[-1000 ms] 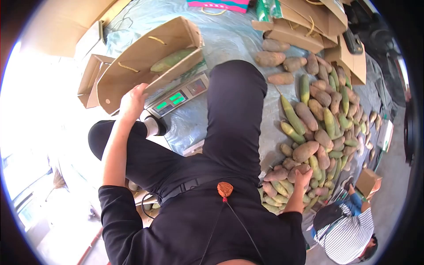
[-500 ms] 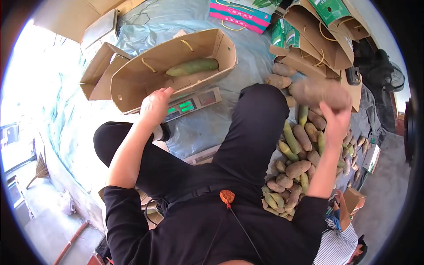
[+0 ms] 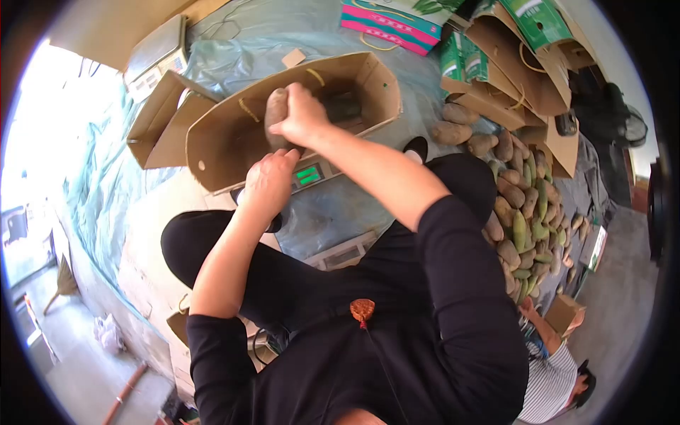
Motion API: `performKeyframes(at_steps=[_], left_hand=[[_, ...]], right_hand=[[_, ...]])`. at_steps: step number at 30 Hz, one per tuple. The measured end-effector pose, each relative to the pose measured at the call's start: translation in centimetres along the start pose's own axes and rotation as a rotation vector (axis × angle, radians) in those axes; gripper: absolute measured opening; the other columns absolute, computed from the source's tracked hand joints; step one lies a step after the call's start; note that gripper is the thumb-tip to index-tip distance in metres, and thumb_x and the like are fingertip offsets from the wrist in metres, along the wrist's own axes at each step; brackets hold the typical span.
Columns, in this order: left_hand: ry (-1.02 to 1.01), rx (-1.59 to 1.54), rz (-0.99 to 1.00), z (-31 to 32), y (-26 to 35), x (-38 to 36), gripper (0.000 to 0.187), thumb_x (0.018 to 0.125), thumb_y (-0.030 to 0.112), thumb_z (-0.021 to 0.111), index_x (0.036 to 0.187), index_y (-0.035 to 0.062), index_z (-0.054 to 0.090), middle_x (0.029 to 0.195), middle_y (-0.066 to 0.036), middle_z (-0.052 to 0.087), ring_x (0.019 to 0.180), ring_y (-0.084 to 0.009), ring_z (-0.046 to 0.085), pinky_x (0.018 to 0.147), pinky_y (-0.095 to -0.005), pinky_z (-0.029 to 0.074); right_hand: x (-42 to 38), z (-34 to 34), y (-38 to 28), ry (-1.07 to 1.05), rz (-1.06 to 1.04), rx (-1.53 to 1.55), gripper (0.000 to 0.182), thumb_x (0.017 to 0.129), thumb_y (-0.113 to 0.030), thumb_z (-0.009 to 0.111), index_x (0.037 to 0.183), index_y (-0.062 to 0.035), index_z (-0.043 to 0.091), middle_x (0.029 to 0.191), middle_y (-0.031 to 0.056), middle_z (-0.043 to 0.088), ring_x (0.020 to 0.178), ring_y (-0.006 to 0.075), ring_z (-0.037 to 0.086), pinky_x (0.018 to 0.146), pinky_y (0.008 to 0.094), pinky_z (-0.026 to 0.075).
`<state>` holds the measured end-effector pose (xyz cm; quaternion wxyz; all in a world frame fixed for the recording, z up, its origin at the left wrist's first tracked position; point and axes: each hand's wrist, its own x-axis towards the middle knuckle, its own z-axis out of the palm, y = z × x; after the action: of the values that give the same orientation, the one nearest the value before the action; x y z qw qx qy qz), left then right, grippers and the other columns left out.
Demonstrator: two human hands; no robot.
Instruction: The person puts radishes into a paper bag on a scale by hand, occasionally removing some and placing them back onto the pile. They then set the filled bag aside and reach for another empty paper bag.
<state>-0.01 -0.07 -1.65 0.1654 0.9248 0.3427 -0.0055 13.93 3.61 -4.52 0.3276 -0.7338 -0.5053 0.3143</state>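
Observation:
My right hand is inside the open cardboard box, fingers wrapped round a brown root vegetable that stands nearly upright. My left hand grips the near rim of the box, just below the vegetable. Behind my right hand, a long green vegetable lies in the shaded bottom, partly hidden. The box sits on a digital scale whose green display shows at its near side.
Many brown and green root vegetables are heaped to my right. Flattened green-and-brown cartons stack at the upper right. Another small box leans on the left, near a second scale. A co-worker in a striped shirt sits at the lower right.
My right hand has carried the brown root vegetable from above the heap on the right into the box. My left hand stays at the box rim.

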Motion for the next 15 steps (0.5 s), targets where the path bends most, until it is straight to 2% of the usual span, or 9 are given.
performKeyframes(at_steps=[2, 3, 4, 5, 7, 9, 11, 13, 15], left_hand=[[-0.019, -0.012, -0.046, -0.2, 0.2, 0.2, 0.023, 0.071, -0.005, 0.051, 0.09, 0.006, 0.053, 0.086, -0.013, 0.058, 0.086, -0.0318, 0.06, 0.073, -0.0416, 0.049], [-0.033, -0.005, -0.064, -0.1, 0.1, 0.3, 0.025, 0.071, -0.006, 0.051, 0.092, 0.0065, 0.053, 0.089, -0.014, 0.058, 0.087, -0.0319, 0.059, 0.073, -0.0415, 0.049], [-0.05, -0.003, -0.068, -0.3, 0.1, 0.5, 0.025, 0.071, -0.006, 0.051, 0.093, 0.0064, 0.054, 0.09, -0.014, 0.059, 0.088, -0.0321, 0.059, 0.073, -0.0414, 0.048], [-0.069, -0.002, -0.071, -0.5, 0.2, 0.6, 0.025, 0.072, -0.006, 0.05, 0.094, 0.0064, 0.054, 0.09, -0.015, 0.059, 0.089, -0.0324, 0.059, 0.074, -0.0413, 0.048], [-0.056, -0.016, -0.06, -0.6, 0.2, 0.7, 0.028, 0.073, -0.005, 0.049, 0.098, 0.0064, 0.056, 0.092, -0.015, 0.06, 0.089, -0.0331, 0.059, 0.074, -0.0414, 0.048], [-0.041, -0.008, -0.059, -0.7, 0.4, 0.7, 0.028, 0.076, -0.003, 0.046, 0.1, 0.0059, 0.058, 0.089, -0.017, 0.061, 0.087, -0.0347, 0.059, 0.073, -0.0423, 0.048], [-0.026, 0.001, -0.075, -0.8, 0.5, 0.7, 0.027, 0.078, -0.002, 0.046, 0.1, 0.0052, 0.058, 0.09, -0.018, 0.061, 0.087, -0.036, 0.059, 0.072, -0.0429, 0.047], [-0.034, -0.011, -0.076, -0.7, 0.3, 0.7, 0.024, 0.079, 0.001, 0.05, 0.102, 0.0049, 0.057, 0.092, -0.018, 0.06, 0.087, -0.037, 0.058, 0.073, -0.044, 0.047], [0.002, -0.03, -0.024, -0.8, 0.4, 0.5, 0.023, 0.079, 0.003, 0.055, 0.101, 0.004, 0.057, 0.095, -0.018, 0.06, 0.089, -0.0369, 0.057, 0.074, -0.0441, 0.046]], right_hand=[[1.1, 1.1, -0.9, -0.083, 0.34, 0.043, 0.066, 0.064, -0.023, 0.078, 0.112, -0.0015, 0.04, 0.118, 0.0202, 0.049, 0.108, 0.0366, 0.052, 0.09, 0.0409, 0.046], [1.8, 1.1, -1.2, -0.077, 0.486, 0.112, 0.059, 0.071, -0.022, 0.071, 0.116, -0.0012, 0.038, 0.118, 0.0227, 0.051, 0.109, 0.0356, 0.053, 0.09, 0.0403, 0.046], [3.7, 1.8, -0.1, -0.186, 0.602, 0.104, 0.062, 0.076, -0.021, 0.065, 0.125, -0.0003, 0.031, 0.117, 0.0251, 0.053, 0.109, 0.0338, 0.054, 0.089, 0.0385, 0.047], [4.3, 2.0, 0.2, -0.163, 0.734, 0.091, 0.057, 0.076, -0.021, 0.064, 0.125, -0.0019, 0.043, 0.115, 0.0213, 0.058, 0.108, 0.0301, 0.057, 0.089, 0.0371, 0.048], [4.8, 0.1, 0.7, -0.487, 0.648, -0.161, 0.037, 0.074, -0.017, 0.064, 0.109, -0.007, 0.063, 0.111, 0.0145, 0.062, 0.105, 0.0278, 0.059, 0.086, 0.0362, 0.049], [2.9, -0.7, 1.7, -0.291, 0.248, -0.324, 0.028, 0.079, -0.024, 0.059, 0.09, -0.0007, 0.068, 0.093, 0.0179, 0.065, 0.08, 0.028, 0.066, 0.073, 0.0356, 0.053], [2.7, -2.2, 1.5, -0.296, 0.208, -0.349, 0.029, 0.078, -0.026, 0.061, 0.092, -0.0021, 0.067, 0.092, 0.0178, 0.065, 0.074, 0.0266, 0.065, 0.07, 0.0375, 0.052], [2.8, -5.4, 0.4, -0.546, 0.064, -0.283, 0.033, 0.078, -0.03, 0.062, 0.095, -0.0021, 0.066, 0.089, 0.0146, 0.066, 0.078, 0.0212, 0.064, 0.068, 0.0366, 0.051], [1.5, -10.1, 0.7, -0.535, 0.073, 0.028, 0.039, 0.08, -0.035, 0.061, 0.102, -0.003, 0.063, 0.091, 0.0106, 0.066, 0.08, 0.0171, 0.063, 0.065, 0.0347, 0.049]])
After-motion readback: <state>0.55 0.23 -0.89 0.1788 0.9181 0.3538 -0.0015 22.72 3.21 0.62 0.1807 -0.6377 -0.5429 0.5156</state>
